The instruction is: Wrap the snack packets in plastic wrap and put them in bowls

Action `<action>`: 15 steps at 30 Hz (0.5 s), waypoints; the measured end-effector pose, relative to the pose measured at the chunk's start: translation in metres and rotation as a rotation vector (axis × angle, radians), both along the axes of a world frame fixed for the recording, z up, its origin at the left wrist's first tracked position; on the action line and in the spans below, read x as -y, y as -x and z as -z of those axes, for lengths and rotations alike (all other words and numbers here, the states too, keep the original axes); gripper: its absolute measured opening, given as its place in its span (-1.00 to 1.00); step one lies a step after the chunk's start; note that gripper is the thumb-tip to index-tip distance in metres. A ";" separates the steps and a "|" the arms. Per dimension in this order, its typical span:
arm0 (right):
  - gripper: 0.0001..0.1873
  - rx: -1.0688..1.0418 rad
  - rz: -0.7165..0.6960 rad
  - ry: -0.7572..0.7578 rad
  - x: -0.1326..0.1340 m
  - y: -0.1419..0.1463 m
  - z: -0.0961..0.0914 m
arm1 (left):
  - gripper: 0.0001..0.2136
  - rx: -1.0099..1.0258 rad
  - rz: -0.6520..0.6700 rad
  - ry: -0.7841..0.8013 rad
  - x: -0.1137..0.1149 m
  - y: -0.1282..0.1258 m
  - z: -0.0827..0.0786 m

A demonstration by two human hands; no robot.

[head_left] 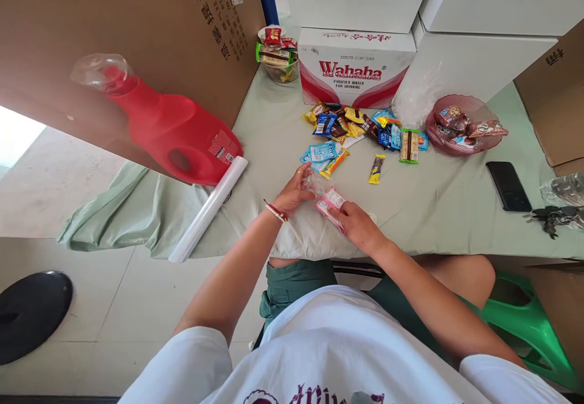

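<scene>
The pink packet (333, 203) sits at frame centre, its long axis running upper left to lower right. The right hand (359, 226) pinches its lower-right end. The left hand (294, 190), just upper left of it, pinches a clear bag (312, 182) that touches the packet. The table (447, 209) edge lies just below. There is bare cloth to the right, up to the phone (508, 186).

We see a desk (456, 215) covered by a pale green cloth (132, 209) that sags off its left end. On it, a red jug (177, 136) lies on its side with a white roll (208, 209) just beside it. At the back stand a Wahaha carton (356, 66) and a clear tub of snacks (278, 57). Loose snack packets (356, 127) spread before the carton, a yellow bar (376, 168) slightly apart. To the right sit a pink dish (433, 133), a black phone (508, 186) and keys (550, 216). A stack of white bags (305, 243) lies at the near edge.
</scene>
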State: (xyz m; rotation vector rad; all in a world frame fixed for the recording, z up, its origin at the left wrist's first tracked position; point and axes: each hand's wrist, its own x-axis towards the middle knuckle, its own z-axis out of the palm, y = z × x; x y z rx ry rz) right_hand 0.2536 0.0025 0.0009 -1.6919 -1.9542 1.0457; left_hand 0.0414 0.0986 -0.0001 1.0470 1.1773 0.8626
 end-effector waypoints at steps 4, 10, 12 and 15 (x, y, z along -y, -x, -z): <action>-0.58 -0.014 0.021 0.008 0.000 -0.001 0.003 | -0.40 -0.200 -0.008 0.045 -0.017 -0.002 0.011; -0.64 0.039 -0.051 -0.066 0.001 -0.003 0.011 | -0.81 -0.298 0.038 0.166 -0.046 -0.021 0.021; -0.65 0.049 -0.073 -0.089 0.000 -0.003 0.013 | -0.81 -0.287 0.087 0.230 -0.054 -0.024 0.015; -0.64 0.067 -0.065 -0.081 -0.002 -0.003 0.014 | -0.83 -0.238 0.176 0.319 -0.061 -0.025 0.001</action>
